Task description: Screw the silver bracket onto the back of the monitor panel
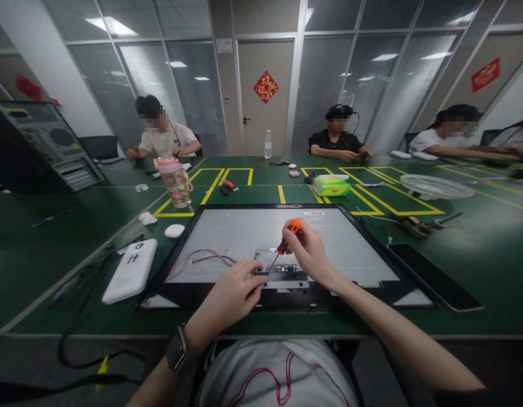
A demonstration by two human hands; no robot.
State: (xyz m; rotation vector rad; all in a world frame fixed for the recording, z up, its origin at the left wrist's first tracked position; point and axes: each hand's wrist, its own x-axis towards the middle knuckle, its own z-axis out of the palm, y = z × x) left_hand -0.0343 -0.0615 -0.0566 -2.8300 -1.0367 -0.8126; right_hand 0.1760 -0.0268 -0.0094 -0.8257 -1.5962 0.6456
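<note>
A large flat display panel [350,257] lies back side up on the green table, its frame black and its back grey. At its near middle sits a metal bracket [301,276] with a row of ports, one of them blue. My right hand [308,249] grips an orange and black screwdriver [282,246], tilted so that its shaft runs down to the left end of the bracket. There, my left hand [238,288] has its fingertips closed on the bracket's edge, close to the screwdriver tip. Thin coloured wires [210,252] lie on the panel left of the bracket.
Left of the panel are a white power bank [132,270], a round white case [174,230] and a pink-lidded bottle [174,183]. A black phone [433,276] lies to the right. Beyond are a tissue pack [331,185] and a white fan grille [435,186]. Several people sit across the table.
</note>
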